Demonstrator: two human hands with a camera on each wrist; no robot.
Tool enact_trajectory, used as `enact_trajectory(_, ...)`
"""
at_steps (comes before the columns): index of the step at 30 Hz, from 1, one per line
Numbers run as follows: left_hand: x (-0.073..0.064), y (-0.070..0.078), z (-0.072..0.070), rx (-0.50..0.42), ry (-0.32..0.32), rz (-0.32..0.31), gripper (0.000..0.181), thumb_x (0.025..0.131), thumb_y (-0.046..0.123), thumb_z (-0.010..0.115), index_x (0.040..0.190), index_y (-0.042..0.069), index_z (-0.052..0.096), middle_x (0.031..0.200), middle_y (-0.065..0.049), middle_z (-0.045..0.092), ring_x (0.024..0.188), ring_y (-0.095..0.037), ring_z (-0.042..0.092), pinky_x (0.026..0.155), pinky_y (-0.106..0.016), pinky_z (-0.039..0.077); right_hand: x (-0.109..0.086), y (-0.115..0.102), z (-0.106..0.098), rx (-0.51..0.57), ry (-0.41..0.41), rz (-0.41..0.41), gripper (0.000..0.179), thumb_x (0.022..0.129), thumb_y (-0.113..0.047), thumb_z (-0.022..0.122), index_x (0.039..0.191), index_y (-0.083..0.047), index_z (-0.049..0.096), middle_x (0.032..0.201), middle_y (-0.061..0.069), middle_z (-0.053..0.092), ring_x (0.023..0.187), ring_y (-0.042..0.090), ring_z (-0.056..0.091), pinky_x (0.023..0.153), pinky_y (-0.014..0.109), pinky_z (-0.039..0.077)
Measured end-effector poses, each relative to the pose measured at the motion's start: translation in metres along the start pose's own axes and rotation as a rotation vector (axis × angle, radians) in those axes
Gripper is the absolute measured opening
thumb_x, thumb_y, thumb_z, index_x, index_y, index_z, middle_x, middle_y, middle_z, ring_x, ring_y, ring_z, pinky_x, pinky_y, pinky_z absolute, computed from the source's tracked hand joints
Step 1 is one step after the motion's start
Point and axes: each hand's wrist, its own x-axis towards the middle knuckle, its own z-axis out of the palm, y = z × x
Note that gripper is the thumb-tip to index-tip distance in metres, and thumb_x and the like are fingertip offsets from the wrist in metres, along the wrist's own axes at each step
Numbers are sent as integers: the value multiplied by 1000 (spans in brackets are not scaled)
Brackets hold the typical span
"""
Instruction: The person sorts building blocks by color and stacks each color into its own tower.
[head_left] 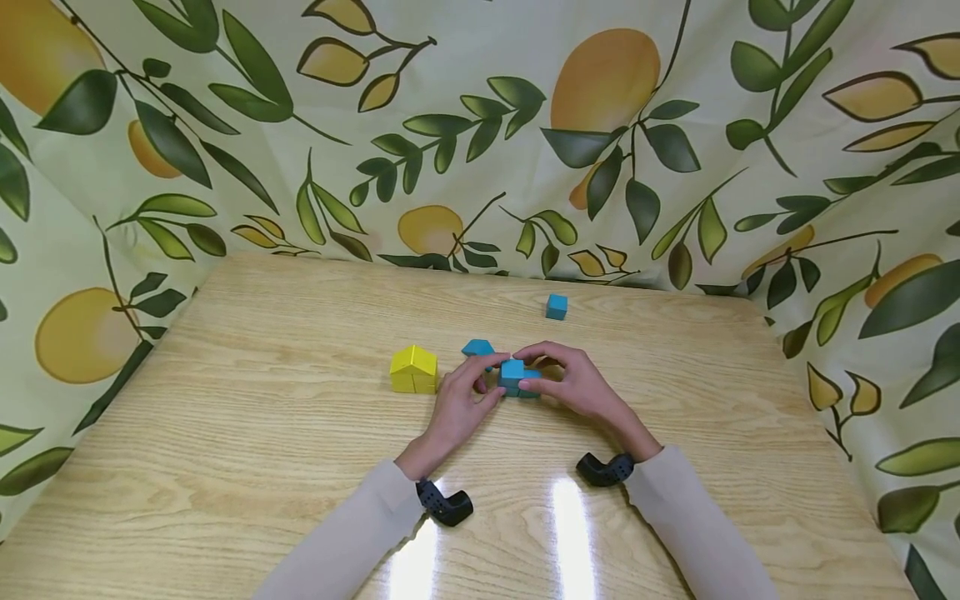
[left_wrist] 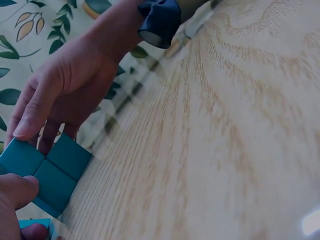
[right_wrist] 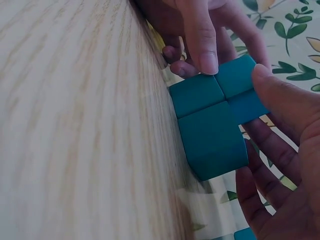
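Observation:
A small stack of blue cubes stands on the table in the head view: a top cube (head_left: 513, 370) sits on the left of two lower cubes, of which the right one (right_wrist: 212, 142) shows fully in the right wrist view. My right hand (head_left: 573, 382) pinches the top cube, thumb at its front right edge and fingers behind. From the left, my left hand (head_left: 462, 402) holds the stack, its thumb at the seam between the top cube and the lower left one. Behind the left hand lies another blue piece (head_left: 477, 346) with slanted sides, partly hidden.
A yellow house-shaped group of blocks (head_left: 413, 371) stands left of the left hand. One loose blue cube (head_left: 557, 307) lies farther back on the wooden table (head_left: 300, 467). Patterned cloth (head_left: 480, 192) hangs behind the table and at its sides.

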Motion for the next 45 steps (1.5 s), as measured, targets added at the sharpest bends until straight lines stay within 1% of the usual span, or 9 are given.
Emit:
enact_trajectory(2,0,0,0,-1,-1,-3,47,81,-3,73,124,12,60,96,-9,62,67,-21,52,58,-26,40,-1,-10,-1,-2,-6,4,32,84,-1,71,115,1,63,112,12,64,101,37,57,88,52,45)
enact_trajectory(5,0,0,0,-5,-2,-7,46,81,-3,73,123,11,61,96,-7,62,68,-21,52,58,-25,40,0,2,0,-4,-5,15,33,85,-3,72,116,-1,63,113,12,64,102,36,57,89,51,44)
enact_trajectory(9,0,1,0,0,-3,-15,46,81,-2,74,124,12,61,96,-5,62,67,-19,51,57,-24,39,1,23,2,-1,1,29,35,85,-6,72,118,-7,64,115,7,63,103,30,58,90,48,44)
enact_trajectory(12,0,2,0,8,-2,-19,46,81,-1,74,124,12,61,94,-6,62,66,-18,51,57,-23,39,0,26,1,8,6,31,33,85,-11,73,118,-11,65,114,3,64,103,26,58,90,46,44)
enact_trajectory(17,0,2,0,5,-2,-22,47,81,0,74,125,12,61,94,-8,61,66,-19,52,57,-23,39,-1,25,-1,18,11,24,30,86,-18,73,116,-16,66,112,-2,64,103,21,58,91,44,44)
enact_trajectory(23,0,2,0,13,2,-12,47,81,0,75,124,12,61,94,-7,62,66,-19,52,57,-23,38,0,25,-2,5,10,16,29,87,-23,72,114,-17,66,110,-4,65,102,20,58,89,43,45)
enact_trajectory(33,0,1,0,19,-7,-26,46,81,1,74,124,13,61,90,-8,61,65,-17,51,57,-24,38,-1,26,-1,7,18,5,29,86,-18,73,114,-13,66,109,-1,65,99,21,59,88,43,47)
enact_trajectory(41,0,0,1,16,7,5,49,79,-1,76,124,12,61,89,-8,61,64,-17,51,56,-23,38,-1,25,-1,9,16,7,30,86,-18,73,114,-13,66,109,0,65,99,22,59,87,44,47)
enact_trajectory(45,0,1,0,21,-3,-21,47,80,0,75,124,13,61,89,-8,61,65,-17,51,57,-23,38,-1,25,-1,6,15,15,29,86,-20,73,114,-14,66,109,-1,65,100,21,59,88,43,47)
